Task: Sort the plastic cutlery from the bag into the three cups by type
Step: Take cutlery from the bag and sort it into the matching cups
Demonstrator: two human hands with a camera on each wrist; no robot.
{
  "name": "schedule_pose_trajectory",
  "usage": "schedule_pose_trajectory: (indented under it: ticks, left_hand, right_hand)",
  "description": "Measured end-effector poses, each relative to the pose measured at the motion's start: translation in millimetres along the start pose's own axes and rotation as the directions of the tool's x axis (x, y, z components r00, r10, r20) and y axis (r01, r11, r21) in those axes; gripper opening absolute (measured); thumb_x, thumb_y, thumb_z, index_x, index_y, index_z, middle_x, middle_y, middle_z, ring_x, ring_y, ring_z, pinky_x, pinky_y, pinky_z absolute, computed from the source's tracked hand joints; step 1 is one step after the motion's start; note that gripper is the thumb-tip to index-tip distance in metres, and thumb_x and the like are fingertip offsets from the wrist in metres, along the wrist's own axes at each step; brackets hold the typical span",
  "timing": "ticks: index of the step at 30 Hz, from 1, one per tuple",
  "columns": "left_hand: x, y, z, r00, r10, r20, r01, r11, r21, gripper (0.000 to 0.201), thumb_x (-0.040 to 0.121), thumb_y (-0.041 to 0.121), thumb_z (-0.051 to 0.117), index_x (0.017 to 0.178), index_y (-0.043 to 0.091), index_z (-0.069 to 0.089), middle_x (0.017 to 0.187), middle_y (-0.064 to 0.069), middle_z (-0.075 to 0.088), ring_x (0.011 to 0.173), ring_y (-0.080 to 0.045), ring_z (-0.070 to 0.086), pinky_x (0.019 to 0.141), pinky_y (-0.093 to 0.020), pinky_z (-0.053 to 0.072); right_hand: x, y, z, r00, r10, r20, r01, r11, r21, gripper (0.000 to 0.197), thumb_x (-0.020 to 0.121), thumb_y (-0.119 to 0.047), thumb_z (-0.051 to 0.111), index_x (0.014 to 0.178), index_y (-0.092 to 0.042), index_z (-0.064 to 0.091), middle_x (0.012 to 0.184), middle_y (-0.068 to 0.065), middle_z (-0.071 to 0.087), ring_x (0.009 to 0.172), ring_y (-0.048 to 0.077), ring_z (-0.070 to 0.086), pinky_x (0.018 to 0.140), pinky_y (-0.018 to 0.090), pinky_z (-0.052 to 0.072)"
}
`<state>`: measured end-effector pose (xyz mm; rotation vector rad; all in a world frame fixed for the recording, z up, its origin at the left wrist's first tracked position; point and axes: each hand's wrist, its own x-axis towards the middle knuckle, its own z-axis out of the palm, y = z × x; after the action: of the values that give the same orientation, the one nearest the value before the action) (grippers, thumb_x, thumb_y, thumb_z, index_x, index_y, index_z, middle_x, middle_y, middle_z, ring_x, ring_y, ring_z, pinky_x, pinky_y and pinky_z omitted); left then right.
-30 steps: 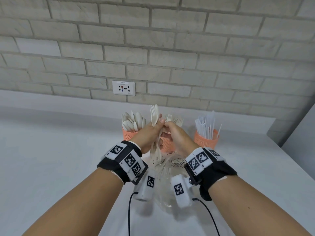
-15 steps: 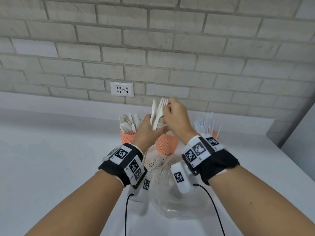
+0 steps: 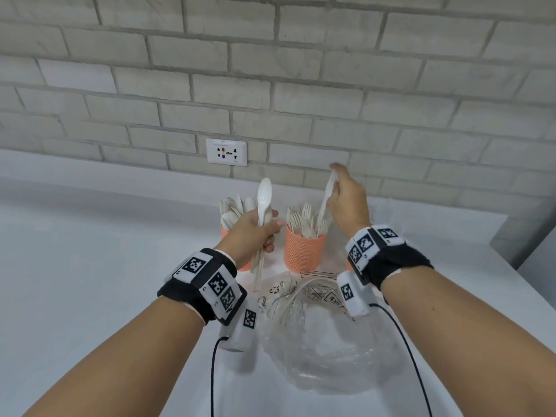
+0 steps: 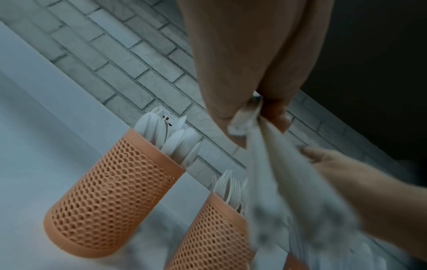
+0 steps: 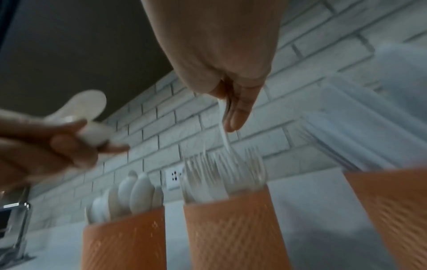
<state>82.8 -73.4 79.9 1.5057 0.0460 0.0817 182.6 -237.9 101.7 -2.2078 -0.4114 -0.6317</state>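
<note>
My left hand grips a white spoon upright by its handle, in front of the spoon cup. A second white handle seems to hang below the fist. My right hand pinches a white fork by its handle end, prongs down. The fork hangs over the orange mesh fork cup. From the right wrist, the fork dips among the standing forks of that cup. My right wrist hides the knife cup in the head view; the right wrist view shows the knife cup. The clear bag lies crumpled below my wrists.
The three cups stand in a row at the back of the white table, close to the brick wall with its socket. Wrist camera cables trail over the table near the bag.
My right hand has drawn a fork out of the bunch in my left hand and carried it right, over the fork cup. My left hand has kept the spoon and lowered slightly.
</note>
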Motion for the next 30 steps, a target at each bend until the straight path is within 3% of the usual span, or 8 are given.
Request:
schedule_pose_trajectory:
  ticks: [7,10,12,16,18,21,24,30]
  left_hand:
    - [-3,2,-4,0.998,0.066,0.011,-0.067,0.978,0.195,0.033,0.09,0.012,0.059,0.116,0.009,0.037,0.062,-0.002,0.04,0.047,-0.012,0.035,0.041,-0.02,0.037]
    - [1,2,-3,0.99,0.126,-0.055,-0.097,0.925,0.368,0.075,0.087,0.012,0.064,0.145,0.019,0.017,0.069,0.0,0.041,0.054,-0.01,0.04,0.042,-0.01,0.039]
    - [2,1,1,0.979,0.192,-0.075,-0.129,0.855,0.503,0.091,0.087,0.012,0.064,0.15,0.014,-0.001,0.07,0.005,0.042,0.062,-0.006,0.044,0.053,-0.005,0.041]
    - [10,-4,-1,0.946,0.298,-0.128,-0.185,0.819,0.543,0.05,0.088,0.013,0.061,0.132,0.009,0.039,0.08,0.0,0.052,0.079,-0.017,0.05,0.068,-0.025,0.039]
    - [8,-6,-1,0.941,0.32,-0.114,-0.207,0.806,0.555,0.029,0.087,0.011,0.06,0.113,0.008,0.048,0.087,-0.003,0.057,0.085,-0.018,0.055,0.074,-0.028,0.043]
    - [2,-8,0,0.943,0.322,-0.083,-0.237,0.826,0.511,0.044,0.085,0.014,0.063,0.123,0.008,0.043,0.088,0.003,0.058,0.09,-0.018,0.058,0.08,-0.032,0.05]
    - [0,-7,-7,0.947,0.294,-0.134,-0.184,0.831,0.525,0.065,0.078,0.026,0.073,0.127,0.005,0.036,0.078,0.006,0.048,0.073,-0.011,0.049,0.059,-0.019,0.039]
    - [-2,-10,2,0.939,0.345,-0.008,-0.209,0.588,0.781,0.025,0.089,0.011,0.057,0.108,-0.002,0.045,0.098,-0.015,0.048,0.085,-0.025,0.048,0.062,-0.019,0.032]
  right_hand:
    - [-18,13,20,0.969,-0.064,0.24,0.17,0.876,-0.451,0.036,0.092,-0.002,0.046,0.124,-0.009,0.06,0.133,0.014,0.046,0.121,0.031,0.035,0.099,0.036,0.033]
    - [-21,-24,13,0.976,-0.18,0.122,0.193,0.976,-0.1,0.037,0.098,-0.015,0.041,0.133,-0.007,0.05,0.127,0.013,0.046,0.113,0.024,0.044,0.098,0.035,0.039]
    - [-27,-54,11,0.962,-0.156,0.226,0.108,0.972,0.209,0.04,0.1,-0.029,0.037,0.135,-0.012,0.045,0.113,0.004,0.052,0.089,0.011,0.054,0.081,0.021,0.045]
    - [-35,-80,13,0.924,-0.086,0.372,-0.097,0.889,0.448,0.036,0.1,-0.032,0.035,0.124,-0.01,0.052,0.071,0.002,0.055,0.046,0.013,0.048,0.039,0.015,0.038]
    - [-39,-83,15,0.913,-0.116,0.391,-0.076,0.893,0.443,0.03,0.099,-0.033,0.04,0.119,-0.014,0.052,0.061,0.006,0.055,0.041,0.013,0.049,0.039,0.017,0.039]
    - [-42,-84,20,0.938,-0.112,0.329,-0.024,0.924,0.382,0.015,0.096,-0.015,0.045,0.108,-0.01,0.053,0.054,0.002,0.051,0.036,0.003,0.049,0.038,0.015,0.039]
    - [-41,-77,21,0.975,-0.062,0.212,-0.007,0.952,0.307,0.017,0.095,-0.007,0.042,0.104,-0.007,0.057,0.056,-0.002,0.048,0.044,0.009,0.046,0.043,0.014,0.035]
    - [-46,-82,30,0.961,0.014,0.278,-0.076,0.974,0.215,0.029,0.098,-0.014,0.036,0.11,-0.002,0.06,0.086,0.011,0.063,0.067,0.016,0.051,0.062,0.022,0.042]
